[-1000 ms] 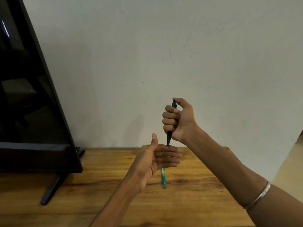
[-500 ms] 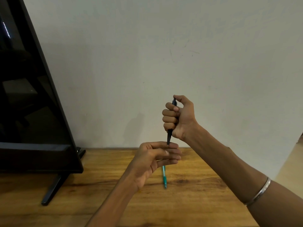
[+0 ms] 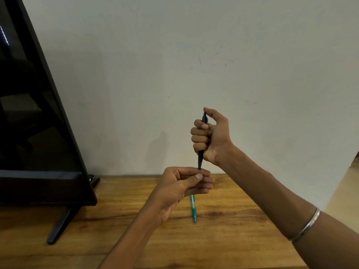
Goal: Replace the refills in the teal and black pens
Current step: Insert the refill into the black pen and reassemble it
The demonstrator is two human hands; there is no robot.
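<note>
Black pen (image 3: 200,161) upright, tip down, mid-barrel hidden inside right hand (image 3: 210,137) fist clenched round it, thumb on top. Left hand (image 3: 181,186) curled below, fingertips pinched at pen tip; contents not discernible. Teal pen (image 3: 193,209) flat on wood-grain surface (image 3: 233,230), far end hidden behind left hand. Glossy black screen (image 3: 35,113) left, cropped.

Right hand (image 3: 210,137) raised in front of the wall, fingers curled into a fist around the black pen (image 3: 201,158), thumb bent over its top end, tip pointing down. Right forearm slanting down to the lower right (a metal bangle (image 3: 306,226) on it). Left hand (image 3: 180,188) lower, palm turned inward, thumb pressed against the forefinger just below the pen tip. Left forearm running down toward the bottom edge.
</note>
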